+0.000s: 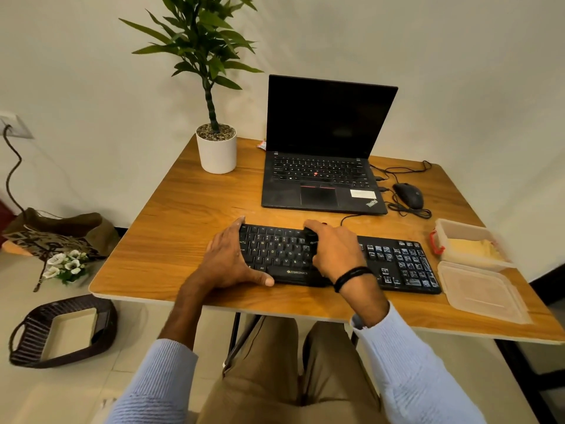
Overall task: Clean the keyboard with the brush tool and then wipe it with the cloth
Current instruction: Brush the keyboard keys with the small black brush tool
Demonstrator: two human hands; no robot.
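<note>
Both hands at the black keyboard (397, 264), brush on the keys.

The left hand (227, 261) clasps the keyboard's left end, thumb along the near edge, fingers over the far corner. The right hand (334, 249) curls its fingers round the dark brush tool (312, 240), set on the middle keys. Well right of those fingers an open plastic box (449, 228) holds something yellowish; beyond them sits a laptop (321, 179).

This is a small home office corner: a wooden desk (189, 209) against a plain wall (458, 56) carries an open laptop (324, 142), a mouse (409, 195), a keyboard (397, 261) and a potted plant (216, 148). A cloth bag (55, 231) and a woven basket (61, 332) lie on the floor (24, 295) at left.
</note>
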